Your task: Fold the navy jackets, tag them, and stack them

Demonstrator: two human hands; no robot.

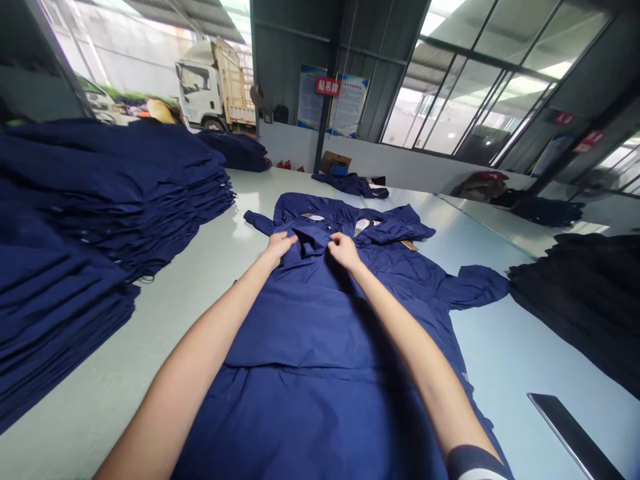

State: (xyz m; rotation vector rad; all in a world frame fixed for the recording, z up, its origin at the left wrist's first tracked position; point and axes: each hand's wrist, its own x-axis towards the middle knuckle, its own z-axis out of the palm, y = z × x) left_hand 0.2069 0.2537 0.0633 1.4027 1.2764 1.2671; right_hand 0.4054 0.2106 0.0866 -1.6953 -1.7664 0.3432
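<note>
A navy blue jacket (pixel 320 320) lies spread on the pale table (pixel 190 320), its collar end away from me and one sleeve stretched out to the right. My left hand (pixel 281 247) pinches a fold of its cloth near the upper left. Opposite it, my right hand (pixel 344 251) grips the same raised fold with closed fingers. Between both hands the cloth bunches up. White labels (pixel 362 227) show at the neck, just beyond my hands. A brown tag (pixel 410 245) peeks out at the right of the collar.
Tall stacks of folded navy garments (pixel 110 180) line the left side. Dark garments (pixel 580 300) are piled at the right. Another navy garment (pixel 353 184) and a cardboard box (pixel 335 163) are at the back. A dark flat object (pixel 575 433) lies at the lower right.
</note>
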